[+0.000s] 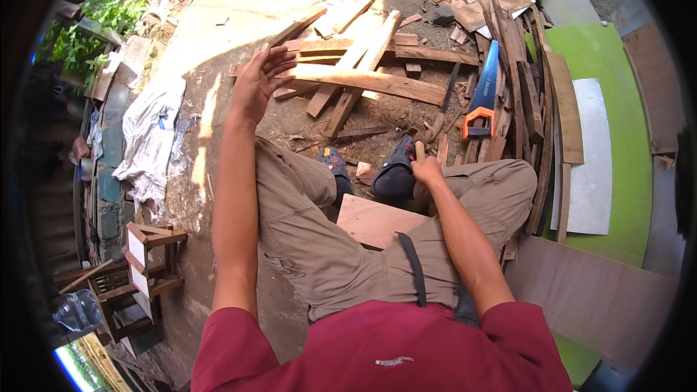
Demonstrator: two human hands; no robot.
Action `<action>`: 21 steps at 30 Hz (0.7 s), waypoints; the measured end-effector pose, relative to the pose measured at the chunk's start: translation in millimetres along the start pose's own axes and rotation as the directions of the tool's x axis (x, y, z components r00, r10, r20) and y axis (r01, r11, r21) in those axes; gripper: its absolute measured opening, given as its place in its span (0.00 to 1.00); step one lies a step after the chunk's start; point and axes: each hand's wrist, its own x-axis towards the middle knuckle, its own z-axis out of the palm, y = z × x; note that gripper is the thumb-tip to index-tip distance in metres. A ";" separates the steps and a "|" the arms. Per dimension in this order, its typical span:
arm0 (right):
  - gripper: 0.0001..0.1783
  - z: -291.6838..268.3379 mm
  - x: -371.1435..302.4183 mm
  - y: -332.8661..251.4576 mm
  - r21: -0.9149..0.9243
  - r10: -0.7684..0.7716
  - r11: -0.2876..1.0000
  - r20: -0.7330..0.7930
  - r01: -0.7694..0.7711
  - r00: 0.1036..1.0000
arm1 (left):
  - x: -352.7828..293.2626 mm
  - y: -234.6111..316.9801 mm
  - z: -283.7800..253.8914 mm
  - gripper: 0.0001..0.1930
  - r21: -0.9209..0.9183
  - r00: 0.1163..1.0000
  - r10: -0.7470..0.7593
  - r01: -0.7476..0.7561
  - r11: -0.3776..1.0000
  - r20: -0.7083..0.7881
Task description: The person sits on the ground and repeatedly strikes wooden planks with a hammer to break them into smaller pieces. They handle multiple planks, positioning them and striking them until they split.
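Note:
My left hand (261, 81) is raised at the left end of a loose stack of planks, its palm turned partly right and its fingers apart and a little bent. It holds nothing; whether the fingertips touch the wood I cannot tell. Beside it, a long pale plank (377, 83) lies across the stack, and another plank (369, 65) crosses over it at a slant. My right hand (427, 168), in front of my right knee, is closed round a short light wooden handle (420, 151). The tool's other end is not clear against the shoe and the ground.
A handsaw (483, 94) with a blue blade and orange handle rests on scrap wood at the right. A dark-bladed knife (450, 87) lies left of it. Between my legs is a wooden board (377, 221). White cloth (149, 138) and a small wooden frame (141, 276) are at the left.

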 end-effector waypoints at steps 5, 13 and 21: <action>0.23 -0.7 -4.3 -47.3 -0.268 -0.241 0.930 0.080 0.253 0.967 | -17.7 -33.8 -56.7 0.22 0.009 0.890 -0.102 0.119 0.993 -0.445; 0.17 -9.3 30.5 -73.0 -0.590 -0.530 0.714 -0.107 0.376 0.841 | -38.9 -47.8 -82.2 0.16 0.196 0.872 -0.013 0.124 0.973 -0.489; 0.38 -13.8 101.4 -115.7 -0.711 -0.811 0.554 -0.346 0.433 0.471 | -38.5 -58.0 -82.3 0.16 0.528 0.902 0.159 0.086 0.845 -0.402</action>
